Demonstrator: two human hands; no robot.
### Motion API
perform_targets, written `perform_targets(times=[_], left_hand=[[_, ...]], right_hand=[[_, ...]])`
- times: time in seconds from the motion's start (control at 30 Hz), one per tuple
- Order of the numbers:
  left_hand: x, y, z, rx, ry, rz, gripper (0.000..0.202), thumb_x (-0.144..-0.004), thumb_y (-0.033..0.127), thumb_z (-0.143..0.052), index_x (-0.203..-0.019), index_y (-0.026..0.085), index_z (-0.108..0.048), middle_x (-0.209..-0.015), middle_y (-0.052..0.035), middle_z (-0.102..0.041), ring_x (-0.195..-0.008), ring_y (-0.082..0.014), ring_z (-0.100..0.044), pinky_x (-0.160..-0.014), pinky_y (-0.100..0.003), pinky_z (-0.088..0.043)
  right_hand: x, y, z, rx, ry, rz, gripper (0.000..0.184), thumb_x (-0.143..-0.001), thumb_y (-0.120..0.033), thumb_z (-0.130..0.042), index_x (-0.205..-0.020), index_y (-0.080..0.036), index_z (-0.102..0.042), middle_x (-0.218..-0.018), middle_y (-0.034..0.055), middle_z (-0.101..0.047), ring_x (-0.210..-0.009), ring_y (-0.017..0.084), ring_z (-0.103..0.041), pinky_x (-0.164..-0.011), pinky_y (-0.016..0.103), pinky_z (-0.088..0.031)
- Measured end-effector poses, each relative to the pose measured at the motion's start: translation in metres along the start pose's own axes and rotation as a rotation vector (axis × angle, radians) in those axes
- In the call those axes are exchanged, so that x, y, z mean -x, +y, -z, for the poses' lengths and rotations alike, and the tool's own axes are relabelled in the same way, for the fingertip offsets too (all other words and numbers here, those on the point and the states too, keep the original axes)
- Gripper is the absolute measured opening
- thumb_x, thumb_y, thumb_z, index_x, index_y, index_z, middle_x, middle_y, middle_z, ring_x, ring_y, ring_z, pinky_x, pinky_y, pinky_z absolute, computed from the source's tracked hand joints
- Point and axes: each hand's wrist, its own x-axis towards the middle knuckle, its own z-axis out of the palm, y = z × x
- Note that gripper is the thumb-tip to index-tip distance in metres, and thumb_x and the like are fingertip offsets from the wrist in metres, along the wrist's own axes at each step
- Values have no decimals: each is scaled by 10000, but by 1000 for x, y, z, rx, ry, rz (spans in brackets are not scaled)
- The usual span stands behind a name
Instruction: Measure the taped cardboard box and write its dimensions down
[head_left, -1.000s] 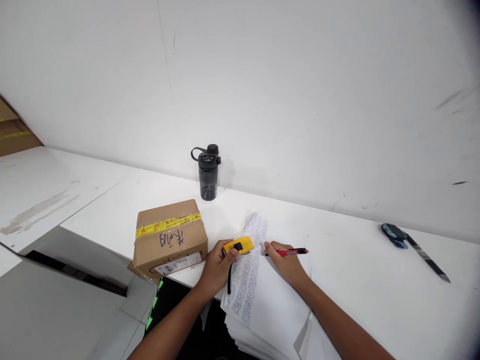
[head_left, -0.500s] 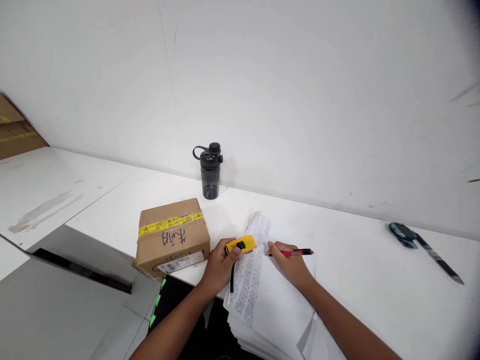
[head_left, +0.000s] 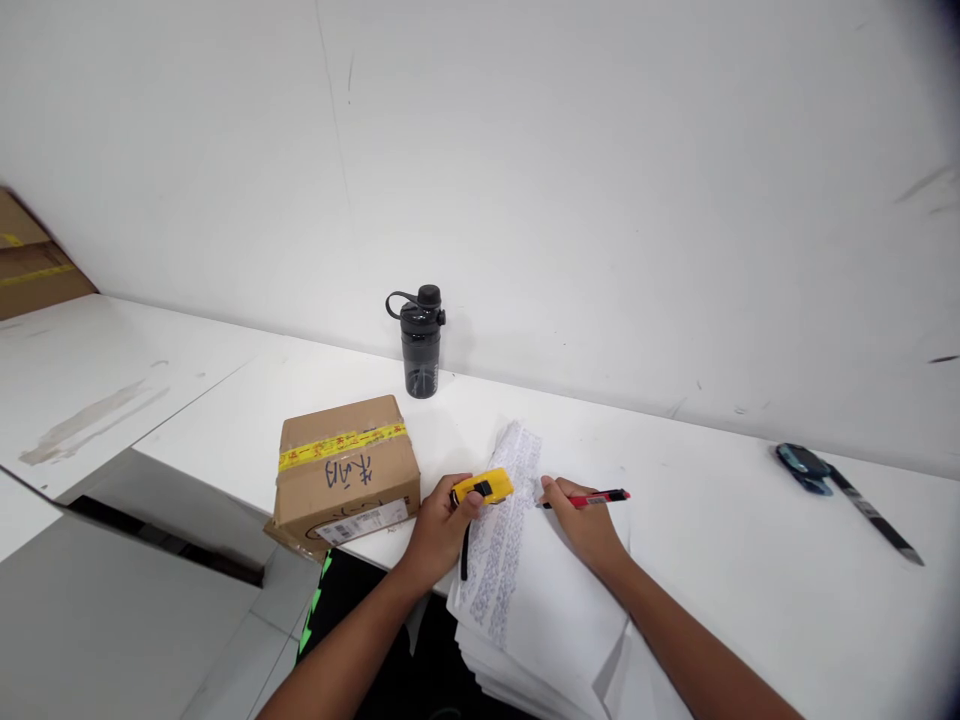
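Note:
My left hand (head_left: 435, 530) is closed around a small yellow device (head_left: 482, 487) with a black strap hanging from it, held at the left edge of a stack of printed white sheets (head_left: 525, 590). My right hand (head_left: 581, 525) rests on that stack and grips a red pen (head_left: 592, 497), whose tip points left toward the printed column. A taped cardboard box (head_left: 345, 470) with handwriting on top sits just left of my left hand.
A dark water bottle (head_left: 420, 345) stands near the wall behind the box. A black-handled tool (head_left: 840, 485) lies at the far right of the white table (head_left: 712, 500). More cardboard boxes (head_left: 30, 260) sit at the far left. A gap opens between tables at the lower left.
The view shifted slightly. Both hands stay almost in place; the pen and yellow device edged a little upward on the sheets.

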Motion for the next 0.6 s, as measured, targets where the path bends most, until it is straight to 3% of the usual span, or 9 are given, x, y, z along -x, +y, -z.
perform_targets(times=[0.3,0.43,0.5,0.6], left_hand=[[-1,-3,0,-14,-8,-33,520,-873,584,-523,-1192,176,-575,-820,-20,-649,-817,-187,-604,-784,-306,-457],[0,-1,-1,-34,-14,-26,547,-857,585,-546,-1222,179,-570,-949,-50,-679,-874,-201,-618,-818,-323,-472],[0,1,-1,-44,-23,-36,547,-848,571,-568,-1233,182,-570,-1067,-71,-682,-959,-219,-622,-870,-339,-471],[2,6,0,-39,-40,-83,531,-834,523,-609,-1245,188,-575,-1211,-87,-656,-1080,-238,-603,-959,-358,-448]], right_hand=[[0,-4,1,13,-20,-21,456,-829,-544,-511,-548,-200,-615,-596,31,-619,-651,200,-573,-674,313,-451],[-2,-4,3,47,-25,18,483,-858,-544,-476,-550,-202,-621,-596,40,-634,-638,203,-597,-666,318,-478],[-8,-3,8,134,70,83,445,-878,-529,-469,-639,-201,-651,-671,47,-661,-687,210,-619,-681,320,-491],[-19,-2,20,354,154,208,304,-884,-414,-512,-975,-192,-699,-1012,98,-678,-823,229,-637,-741,346,-503]])
